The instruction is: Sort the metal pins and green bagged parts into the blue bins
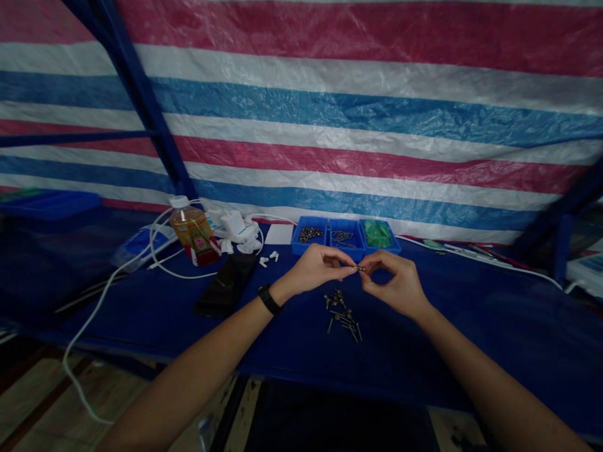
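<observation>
My left hand (325, 265) and my right hand (394, 277) meet above the table, each with thumb and forefinger closed in a pinch. Between their fingertips is a small metal screw (360, 269), one end in each pinch; its details are too small to read. Below the hands, a loose pile of screws (346, 319) and small metal pieces (335, 297) lies on the blue tabletop (292, 339). Just behind the hands stand three blue bins: one with small round metal parts (309, 235), one with screws (343, 237), one with a green plastic bag (377, 234).
To the left stand a drink bottle (195, 232), a black phone-like item (226, 284), white earbuds (269, 258) and a power strip (238, 227). A white cable (101, 301) hangs over the table edge. Thin tools (478, 254) lie at the back right.
</observation>
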`<state>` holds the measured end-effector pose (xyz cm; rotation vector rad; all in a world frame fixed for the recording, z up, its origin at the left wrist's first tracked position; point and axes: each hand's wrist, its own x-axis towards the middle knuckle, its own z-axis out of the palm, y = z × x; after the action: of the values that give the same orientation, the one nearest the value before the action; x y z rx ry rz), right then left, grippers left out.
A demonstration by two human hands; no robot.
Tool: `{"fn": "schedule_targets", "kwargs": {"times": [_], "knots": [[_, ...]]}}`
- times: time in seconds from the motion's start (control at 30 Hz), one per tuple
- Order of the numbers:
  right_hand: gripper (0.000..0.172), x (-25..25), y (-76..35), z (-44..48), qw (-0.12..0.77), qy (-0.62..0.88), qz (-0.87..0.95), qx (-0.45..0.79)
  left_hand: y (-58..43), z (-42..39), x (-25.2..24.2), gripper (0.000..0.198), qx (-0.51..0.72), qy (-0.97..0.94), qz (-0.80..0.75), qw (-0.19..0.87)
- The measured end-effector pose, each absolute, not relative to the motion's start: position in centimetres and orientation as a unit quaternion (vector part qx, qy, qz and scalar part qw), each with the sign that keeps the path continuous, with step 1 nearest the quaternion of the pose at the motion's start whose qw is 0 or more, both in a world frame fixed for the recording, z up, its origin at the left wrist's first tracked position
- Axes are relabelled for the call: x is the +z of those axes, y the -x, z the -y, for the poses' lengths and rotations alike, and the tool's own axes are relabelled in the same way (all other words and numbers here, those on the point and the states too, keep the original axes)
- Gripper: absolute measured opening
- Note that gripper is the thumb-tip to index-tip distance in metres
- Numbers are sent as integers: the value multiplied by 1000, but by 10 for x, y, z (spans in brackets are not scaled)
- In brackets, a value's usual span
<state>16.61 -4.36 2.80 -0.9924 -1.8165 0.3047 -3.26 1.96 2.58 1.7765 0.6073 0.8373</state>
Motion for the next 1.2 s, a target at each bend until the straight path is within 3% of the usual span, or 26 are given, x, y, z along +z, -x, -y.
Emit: {"fn": "schedule_targets", "kwargs": {"times": [0.23,0.43,0.93,1.2], "knots": [[13,22,-168,41,495,426,751,94,30,-16,25,22,375,-777,-271,426],[16,18,-170,36,495,435,739,141,29,-15,24,14,398,-811,-261,340],[24,3,-181,20,443,463,726,250,29,-13,24,11,341,-847,-286,290],[25,7,-188,17,475,492,698,213,58,-58,37,13,454,-789,-379,164]]}}
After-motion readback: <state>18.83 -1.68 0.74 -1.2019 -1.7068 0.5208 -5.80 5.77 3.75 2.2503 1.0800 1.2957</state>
